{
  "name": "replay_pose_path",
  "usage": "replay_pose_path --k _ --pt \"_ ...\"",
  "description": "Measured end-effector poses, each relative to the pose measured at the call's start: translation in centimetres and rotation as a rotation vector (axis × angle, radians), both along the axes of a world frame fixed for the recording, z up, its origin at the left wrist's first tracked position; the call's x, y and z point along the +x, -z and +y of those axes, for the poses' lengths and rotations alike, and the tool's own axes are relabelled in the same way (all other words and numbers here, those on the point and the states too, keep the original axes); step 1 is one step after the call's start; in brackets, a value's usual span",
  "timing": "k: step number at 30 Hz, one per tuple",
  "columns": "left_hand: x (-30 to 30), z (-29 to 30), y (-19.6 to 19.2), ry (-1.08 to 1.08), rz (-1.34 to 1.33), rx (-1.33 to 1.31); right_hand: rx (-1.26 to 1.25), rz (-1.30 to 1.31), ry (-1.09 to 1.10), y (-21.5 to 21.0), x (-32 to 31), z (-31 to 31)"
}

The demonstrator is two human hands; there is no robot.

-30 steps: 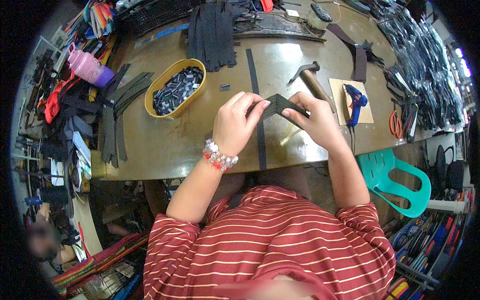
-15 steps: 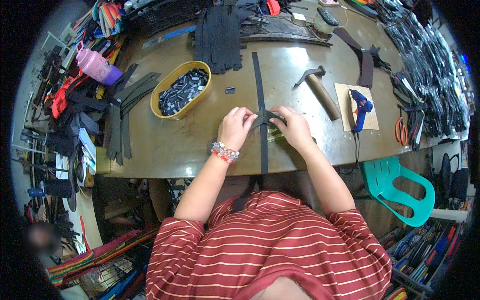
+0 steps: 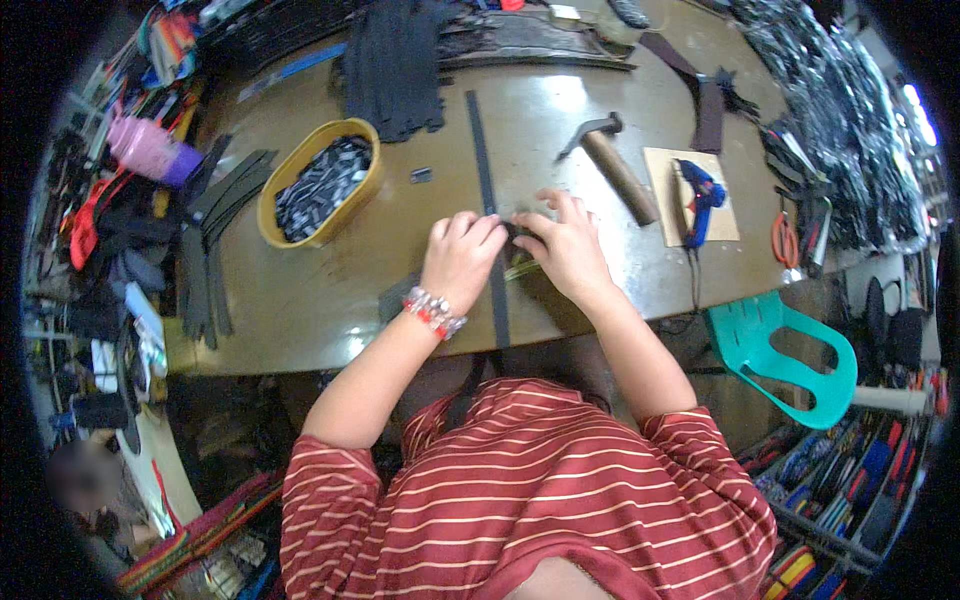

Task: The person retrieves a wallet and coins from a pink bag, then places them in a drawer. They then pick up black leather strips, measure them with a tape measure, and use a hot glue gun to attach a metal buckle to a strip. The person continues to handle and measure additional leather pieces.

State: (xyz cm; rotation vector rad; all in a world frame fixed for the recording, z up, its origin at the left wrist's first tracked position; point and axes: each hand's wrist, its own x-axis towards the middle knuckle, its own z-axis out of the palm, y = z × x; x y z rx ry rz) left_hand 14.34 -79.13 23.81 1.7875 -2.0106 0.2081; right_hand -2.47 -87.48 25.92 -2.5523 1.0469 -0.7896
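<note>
A long black strap (image 3: 482,150) runs from the middle of the table to its near edge, passing between my hands. My left hand (image 3: 463,262), with a beaded bracelet at the wrist, has its fingers bent together on the strap. Just right of it, my right hand (image 3: 568,248) has its fingers apart, the thumb and fingertips near a small dark bit beside the strap. Whether that hand touches it is blurred. A dark flat strip (image 3: 398,298) shows beside my left wrist. Partly under my right hand lies a yellowish strip (image 3: 522,268).
Left stands a yellow tub (image 3: 374,180) of small dark pieces, with one loose piece (image 3: 421,175) nearby. A hammer (image 3: 622,180), a blue glue gun (image 3: 703,200) on cardboard and orange-handled scissors (image 3: 785,242) lie right. Black straps (image 3: 393,75) hang together at the back.
Both hands were pinching a short dark strip across the long strap. My right fingers have since spread and lifted. A dark strip now shows beside my left wrist. The whole view has shifted.
</note>
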Motion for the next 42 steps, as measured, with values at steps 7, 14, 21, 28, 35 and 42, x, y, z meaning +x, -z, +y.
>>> replay_pose_path --k 7,14,21,28,35,42 --pt "0.2 0.7 0.7 0.060 0.124 0.057 -0.023 -0.294 0.808 1.6 -14.5 -7.0" --pt "0.8 0.5 1.6 0.036 0.442 -0.063 0.052 0.714 0.519 -10.0 -13.0 -14.2" --pt "1.2 0.2 2.2 -0.071 0.724 -0.037 0.226 0.388 -0.108 -8.4 -2.8 -2.9" --pt "1.0 0.2 2.1 -0.043 0.722 -0.056 0.111 0.421 -0.069 -6.8 -1.5 -0.5" --pt "1.1 0.2 2.1 -0.051 0.688 -0.051 0.068 0.381 -0.038 -6.2 -0.6 -1.6" --pt "1.1 0.3 2.5 -0.054 0.657 -0.061 -0.238 0.467 -0.149 -5.8 0.2 -2.2"
